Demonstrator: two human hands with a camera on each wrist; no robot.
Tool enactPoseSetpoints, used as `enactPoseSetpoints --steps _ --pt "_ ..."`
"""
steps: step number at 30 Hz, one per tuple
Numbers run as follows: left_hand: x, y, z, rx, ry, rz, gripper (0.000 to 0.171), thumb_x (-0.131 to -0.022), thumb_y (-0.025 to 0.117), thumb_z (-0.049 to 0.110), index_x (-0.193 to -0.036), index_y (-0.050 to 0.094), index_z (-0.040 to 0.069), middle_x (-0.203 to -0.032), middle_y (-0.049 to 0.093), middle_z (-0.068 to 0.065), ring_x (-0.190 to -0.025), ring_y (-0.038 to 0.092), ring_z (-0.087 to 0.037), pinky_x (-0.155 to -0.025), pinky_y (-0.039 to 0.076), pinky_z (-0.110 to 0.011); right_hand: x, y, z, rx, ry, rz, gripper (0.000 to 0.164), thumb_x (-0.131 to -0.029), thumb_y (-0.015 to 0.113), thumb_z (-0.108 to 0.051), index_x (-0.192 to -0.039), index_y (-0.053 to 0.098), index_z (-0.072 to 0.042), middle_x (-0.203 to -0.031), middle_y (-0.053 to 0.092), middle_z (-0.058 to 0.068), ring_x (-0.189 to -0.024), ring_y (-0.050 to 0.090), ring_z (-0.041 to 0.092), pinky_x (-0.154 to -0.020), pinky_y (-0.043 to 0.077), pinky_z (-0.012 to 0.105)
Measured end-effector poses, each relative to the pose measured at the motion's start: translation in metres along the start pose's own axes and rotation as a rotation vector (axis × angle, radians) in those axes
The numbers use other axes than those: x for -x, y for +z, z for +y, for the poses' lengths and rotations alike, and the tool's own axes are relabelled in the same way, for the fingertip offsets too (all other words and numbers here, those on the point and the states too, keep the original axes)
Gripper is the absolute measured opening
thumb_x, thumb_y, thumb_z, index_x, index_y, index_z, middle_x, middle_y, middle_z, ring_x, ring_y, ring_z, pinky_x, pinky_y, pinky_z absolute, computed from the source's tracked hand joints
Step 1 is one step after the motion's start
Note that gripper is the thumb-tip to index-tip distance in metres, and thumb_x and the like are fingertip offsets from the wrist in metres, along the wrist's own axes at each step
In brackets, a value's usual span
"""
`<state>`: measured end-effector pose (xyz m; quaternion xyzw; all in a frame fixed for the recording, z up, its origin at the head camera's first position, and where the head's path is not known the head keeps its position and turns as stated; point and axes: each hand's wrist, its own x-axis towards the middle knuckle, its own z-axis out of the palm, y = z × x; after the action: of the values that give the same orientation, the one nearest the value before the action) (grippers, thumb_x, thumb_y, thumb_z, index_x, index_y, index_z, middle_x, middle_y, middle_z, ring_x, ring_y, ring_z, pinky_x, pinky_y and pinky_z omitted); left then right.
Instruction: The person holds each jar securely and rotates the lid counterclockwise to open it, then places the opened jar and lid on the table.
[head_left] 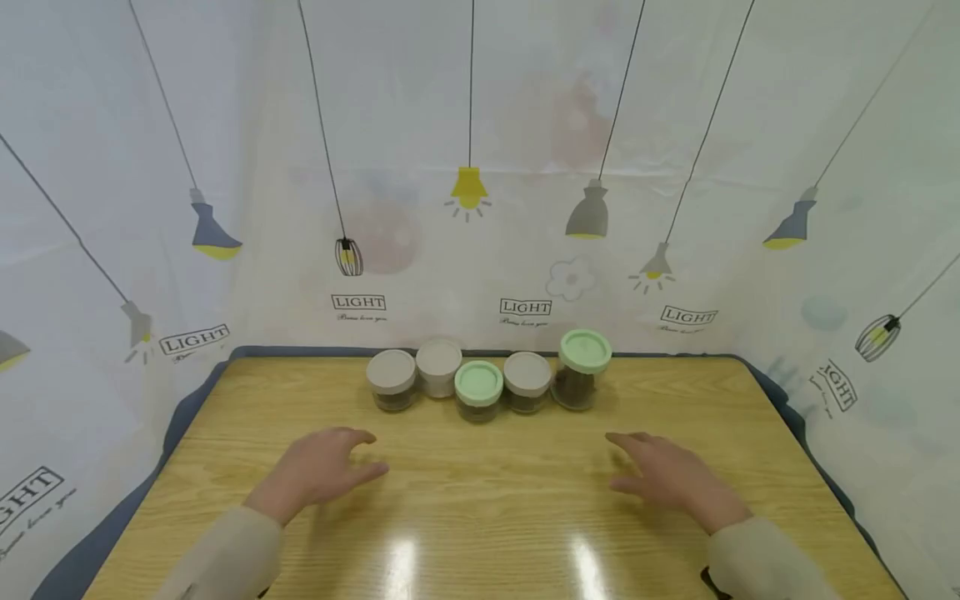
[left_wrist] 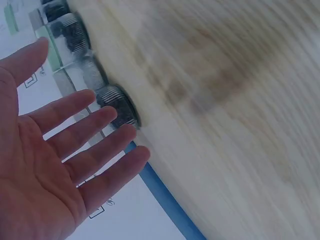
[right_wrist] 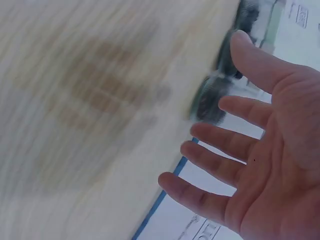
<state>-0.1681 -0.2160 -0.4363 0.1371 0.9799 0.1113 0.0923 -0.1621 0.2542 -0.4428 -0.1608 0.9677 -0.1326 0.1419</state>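
Several lidded jars stand in a loose row at the far side of the wooden table (head_left: 480, 500). From the left come a grey-lidded jar (head_left: 392, 379), a second grey-lidded jar (head_left: 439, 367) set slightly back, a short green-lidded jar (head_left: 478, 390), another grey-lidded jar (head_left: 527, 381) and a taller green-lidded jar (head_left: 582, 369) with dark contents. My left hand (head_left: 322, 467) hovers left of centre, fingers spread and nothing held. On the other side my right hand (head_left: 670, 473) is likewise spread and holds nothing, nearest the tall jar. Both wrist views show bare palms.
Behind the jars rises a whitish curtain (head_left: 450, 275) printed with hanging lamps and the word LIGHT. A dark blue strip (head_left: 300, 351) borders the table's back edge. Similar curtain surfaces enclose the left and right sides.
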Motion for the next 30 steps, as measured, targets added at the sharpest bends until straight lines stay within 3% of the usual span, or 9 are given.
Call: enactPoseSetpoints --steps 8,16,24,30 --pt "-0.012 -0.008 0.010 0.061 -0.009 -0.073 0.058 -0.085 0.071 0.045 -0.125 0.063 0.004 -0.117 0.069 -0.014 -0.107 0.065 -0.035 -0.090 0.052 -0.052 -0.016 -0.001 -0.030 0.010 -0.071 -0.026 0.068 -0.085 0.072 -0.042 -0.142 0.049 -0.011 -0.138 0.055 0.019 -0.125 0.053 0.039 -0.100 0.044 0.058" --pt "-0.026 -0.007 0.007 0.157 -0.080 -0.093 0.059 -0.082 0.074 0.033 -0.125 0.059 -0.004 -0.110 0.071 -0.017 -0.102 0.066 -0.035 -0.091 0.052 -0.051 -0.033 0.000 -0.068 -0.004 -0.113 -0.062 0.066 -0.084 0.074 -0.037 -0.141 0.051 -0.014 -0.138 0.056 0.015 -0.129 0.051 0.036 -0.104 0.043 0.055" --pt "-0.037 -0.002 -0.003 0.267 -0.223 -0.053 0.066 -0.085 0.071 0.036 -0.134 0.052 -0.004 -0.121 0.065 -0.022 -0.108 0.063 -0.038 -0.092 0.050 -0.053 -0.049 0.004 -0.116 0.038 -0.240 -0.085 0.064 -0.084 0.074 -0.038 -0.141 0.051 -0.017 -0.136 0.059 0.011 -0.124 0.056 0.030 -0.100 0.047 0.049" --pt "-0.047 0.005 -0.004 0.364 -0.307 0.002 0.075 -0.086 0.069 0.040 -0.140 0.045 -0.006 -0.134 0.057 -0.026 -0.120 0.056 -0.043 -0.099 0.045 -0.056 -0.059 0.013 -0.138 0.104 -0.286 -0.106 0.064 -0.085 0.073 -0.041 -0.141 0.051 -0.022 -0.134 0.060 0.006 -0.119 0.059 0.024 -0.093 0.052 0.044"
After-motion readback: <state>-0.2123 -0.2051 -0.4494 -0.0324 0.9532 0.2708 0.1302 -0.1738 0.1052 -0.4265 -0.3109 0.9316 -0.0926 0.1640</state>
